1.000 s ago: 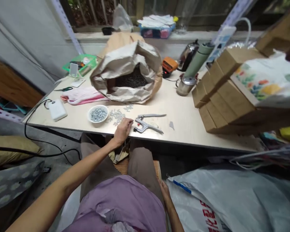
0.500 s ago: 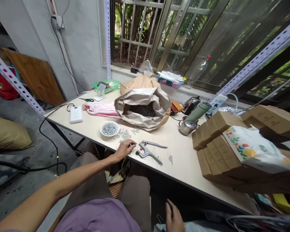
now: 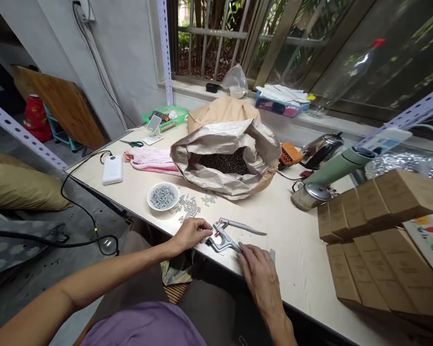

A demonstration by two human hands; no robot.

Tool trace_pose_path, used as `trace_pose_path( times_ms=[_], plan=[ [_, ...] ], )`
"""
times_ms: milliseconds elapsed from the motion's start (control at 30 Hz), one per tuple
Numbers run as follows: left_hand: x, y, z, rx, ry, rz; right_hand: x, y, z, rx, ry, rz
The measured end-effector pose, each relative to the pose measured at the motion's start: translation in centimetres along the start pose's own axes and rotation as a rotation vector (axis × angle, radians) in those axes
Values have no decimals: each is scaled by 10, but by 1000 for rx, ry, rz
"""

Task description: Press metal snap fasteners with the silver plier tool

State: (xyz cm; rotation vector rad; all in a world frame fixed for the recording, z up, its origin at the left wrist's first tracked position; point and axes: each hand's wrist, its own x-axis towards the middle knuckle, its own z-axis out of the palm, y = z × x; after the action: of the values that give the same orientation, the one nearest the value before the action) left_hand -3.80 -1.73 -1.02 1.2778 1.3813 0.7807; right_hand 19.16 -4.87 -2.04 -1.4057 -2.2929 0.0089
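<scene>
Grey metal pliers lie open on the pale table near its front edge. My right hand rests flat on the table with its fingertips on the lower handle of the pliers. My left hand sits just left of the pliers' head, fingers curled in a pinch; what they hold is too small to make out. A white bowl of small metal pieces stands to the left, with loose metal pieces scattered beside it.
A big open paper sack of dark pieces stands behind. Brown cardboard boxes are stacked at the right. A kettle, a green flask, a white power bank with cable, pink cloth and scissors lie around.
My right hand came up from below the table onto the pliers' handle. My left hand stayed beside the pliers' head. The view shifted closer and to the right.
</scene>
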Motion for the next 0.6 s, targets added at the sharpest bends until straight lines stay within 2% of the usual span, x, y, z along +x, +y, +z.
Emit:
trace_pose_path(
  times_ms=[100, 233, 500, 600],
  plan=[
    [11, 1, 6, 0, -55, -44, -1, 5, 8, -11, -15, -13],
    [20, 5, 10, 128, -61, -57, -6, 6, 14, 7, 25, 24],
    [19, 15, 5, 279, -142, -126, -4, 4, 18, 40, 89, 88],
    [22, 15, 4, 299, -191, -168, -5, 5, 19, 67, 76, 117]
  ],
)
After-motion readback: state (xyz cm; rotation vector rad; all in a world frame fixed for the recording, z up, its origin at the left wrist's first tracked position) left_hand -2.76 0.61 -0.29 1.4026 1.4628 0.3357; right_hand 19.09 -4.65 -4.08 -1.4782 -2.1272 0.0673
